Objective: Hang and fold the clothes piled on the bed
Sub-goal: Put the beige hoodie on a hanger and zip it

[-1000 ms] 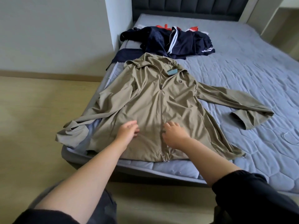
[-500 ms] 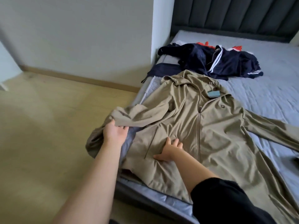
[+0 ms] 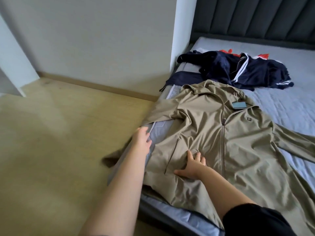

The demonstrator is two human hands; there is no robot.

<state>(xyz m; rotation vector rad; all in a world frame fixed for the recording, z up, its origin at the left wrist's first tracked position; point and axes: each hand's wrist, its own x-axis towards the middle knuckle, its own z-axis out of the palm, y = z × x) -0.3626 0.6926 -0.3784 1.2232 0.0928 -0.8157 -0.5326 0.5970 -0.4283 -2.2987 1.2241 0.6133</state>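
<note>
**Khaki jacket spread on bed; right hand flat on it, left hand at mattress edge**

Clock directions are read in the head view, with 12 o'clock toward the headboard.

- Wooden floor (image 3: 51, 150) fills the 9 o'clock side. A pale wall (image 3: 93, 40) is at 11 o'clock.
- Left hand (image 3: 142, 138) is at the mattress edge, at 9 o'clock from the jacket body. It is motion-blurred. The fingers look loosely extended, but I cannot tell whether they have hold of anything.
- One jacket sleeve (image 3: 163, 114) runs out to the bed edge at 12 o'clock from this hand. A blurred khaki end (image 3: 110, 160) hangs off the edge at 7 o'clock, beside the forearm.
- Right hand (image 3: 190, 166) lies palm down on the jacket front. Its fingers are straight and spread, its thumb points to 9 o'clock, and it grips nothing. Wrinkles fan out from the fingertips.
- The zipper (image 3: 221, 145) is at 3 o'clock from the right hand and apart from it.
- Khaki jacket (image 3: 247, 150) lies front up on the grey bed (image 3: 289, 106), hood toward 12 o'clock, hem at the near mattress edge.
- A teal tag (image 3: 239, 105) rests at the collar.
- The other sleeve (image 3: 293, 142) stretches to 3 o'clock.
- Navy clothes pile (image 3: 252, 70), with white stripes and some red, lies at 12 o'clock just beside the hood.
- Dark padded headboard (image 3: 255, 19) stands behind it.
</note>
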